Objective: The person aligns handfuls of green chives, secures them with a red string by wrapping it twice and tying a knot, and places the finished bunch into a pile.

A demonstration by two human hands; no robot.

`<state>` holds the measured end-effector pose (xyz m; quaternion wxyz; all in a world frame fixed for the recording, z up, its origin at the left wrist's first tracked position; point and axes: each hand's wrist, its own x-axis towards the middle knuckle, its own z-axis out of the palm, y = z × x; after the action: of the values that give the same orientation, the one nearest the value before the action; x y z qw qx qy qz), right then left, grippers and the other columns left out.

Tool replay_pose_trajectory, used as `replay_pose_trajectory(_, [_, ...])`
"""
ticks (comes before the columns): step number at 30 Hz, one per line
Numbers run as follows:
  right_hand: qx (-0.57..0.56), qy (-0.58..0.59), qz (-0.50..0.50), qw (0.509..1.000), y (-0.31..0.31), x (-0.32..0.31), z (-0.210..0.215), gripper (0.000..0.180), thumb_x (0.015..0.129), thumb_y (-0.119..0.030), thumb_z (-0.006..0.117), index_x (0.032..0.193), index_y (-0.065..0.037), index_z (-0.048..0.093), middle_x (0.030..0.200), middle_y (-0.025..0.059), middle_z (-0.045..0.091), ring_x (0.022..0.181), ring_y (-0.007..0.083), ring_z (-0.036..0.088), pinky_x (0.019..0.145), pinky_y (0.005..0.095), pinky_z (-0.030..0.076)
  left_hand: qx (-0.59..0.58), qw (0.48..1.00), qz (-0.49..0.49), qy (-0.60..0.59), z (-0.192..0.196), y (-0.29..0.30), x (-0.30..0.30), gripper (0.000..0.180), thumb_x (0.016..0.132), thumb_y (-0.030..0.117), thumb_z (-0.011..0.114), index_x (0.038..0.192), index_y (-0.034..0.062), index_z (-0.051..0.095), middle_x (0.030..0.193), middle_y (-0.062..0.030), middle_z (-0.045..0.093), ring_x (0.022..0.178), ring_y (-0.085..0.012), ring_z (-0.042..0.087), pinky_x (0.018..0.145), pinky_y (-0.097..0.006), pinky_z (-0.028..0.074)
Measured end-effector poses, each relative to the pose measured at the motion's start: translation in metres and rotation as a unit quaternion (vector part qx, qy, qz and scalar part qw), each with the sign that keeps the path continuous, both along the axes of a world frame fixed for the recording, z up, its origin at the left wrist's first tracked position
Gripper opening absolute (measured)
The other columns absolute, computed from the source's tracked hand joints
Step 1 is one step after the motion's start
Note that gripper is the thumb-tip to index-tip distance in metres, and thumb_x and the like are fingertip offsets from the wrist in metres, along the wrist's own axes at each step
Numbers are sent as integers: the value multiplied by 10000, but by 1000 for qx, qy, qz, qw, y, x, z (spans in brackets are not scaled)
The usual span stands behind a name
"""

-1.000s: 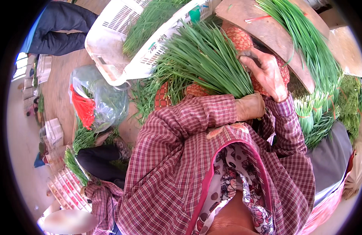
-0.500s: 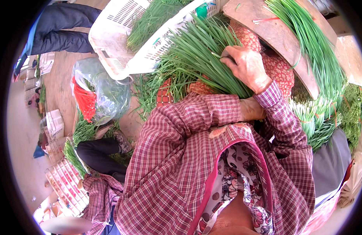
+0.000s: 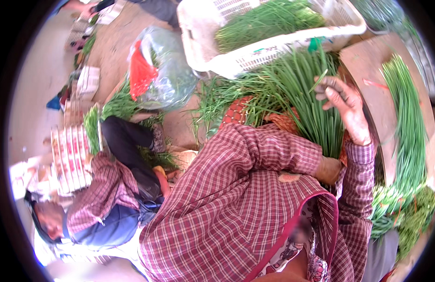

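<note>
To the left of the grip, brown floor [image 3: 116, 44] stretches away, giving way to a paler floor [image 3: 34, 108] near the rim of the view. Just right of the grip, a brown board [image 3: 360, 56] slopes alongside, with long green leaves [image 3: 407, 117] laid across it.

The left hand [image 3: 328, 170] is closed around the lower end of a bunch of chive-like greens [image 3: 316, 105], which fans upward and leftward from that hold. The right hand [image 3: 342, 99] is raised over the bunch's right side, fingers curled, a green blade [image 3: 320, 81] at the fingertips; whether it is pinched I cannot tell.

Beyond the leaf tips stands a white plastic basket [image 3: 191, 47] holding more greens [image 3: 269, 23], its near wall close behind the bunch. Loose leaves [image 3: 236, 91] spread left of the grip, and the left plaid sleeve [image 3: 283, 150] crosses the space below them. Farther left lie a clear plastic bag [image 3: 175, 77] and a red bundle of strips [image 3: 141, 75]; beyond these, a co-worker in plaid [image 3: 102, 192] sits low. Below and right of the grip are bundled greens [image 3: 389, 199] with red bands.
</note>
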<state>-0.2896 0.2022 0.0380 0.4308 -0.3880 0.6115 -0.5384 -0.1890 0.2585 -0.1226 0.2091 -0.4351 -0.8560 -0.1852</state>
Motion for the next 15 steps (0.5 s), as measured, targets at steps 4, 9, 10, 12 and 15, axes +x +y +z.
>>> replay_pose_trajectory(4, [-54, 305, 35, 950, -18, -5, -43, 190, 943, -33, 513, 1110, 7, 594, 949, 151, 690, 898, 240, 687, 781, 316, 522, 111, 993, -8, -44, -58, 37, -12, 126, 724, 157, 646, 707, 63, 727, 727, -90, 684, 681, -270, 662, 627, -415, 536])
replay_pose_trajectory(9, [69, 215, 1, 974, -14, -24, -55, 176, 947, -56, 520, 1088, 6, 605, 901, 130, 694, 802, 207, 679, 697, 308, 526, 0, 996, -24, -81, -58, 38, -11, 122, 738, 136, 648, 772, 73, 746, 761, -73, 702, 667, -257, 665, 610, -452, 527])
replay_pose_trajectory(10, [69, 217, 7, 974, -16, -25, -50, 174, 941, -61, 532, 1084, -1, 610, 903, 138, 694, 794, 226, 683, 686, 314, 524, -75, 989, -38, -123, -55, 38, -10, 121, 745, 134, 643, 774, 76, 745, 754, -61, 701, 655, -253, 662, 596, -458, 521])
replay_pose_trajectory(12, [-40, 335, 7, 941, -35, -26, -37, 157, 931, -78, 553, 1058, -13, 617, 904, 151, 690, 787, 268, 682, 689, 332, 522, -131, 982, -61, -120, -50, 35, -10, 110, 748, 139, 647, 766, 85, 742, 740, -42, 696, 637, -245, 657, 568, -455, 511])
replay_pose_trajectory(15, [-75, 463, 11, 883, -94, -8, -17, 207, 883, -203, 640, 1023, -51, 617, 976, 147, 679, 884, 322, 663, 769, 403, 515, -104, 991, -38, -77, -42, 30, -15, 113, 754, 140, 642, 774, 87, 740, 748, -41, 695, 649, -242, 657, 575, -449, 508])
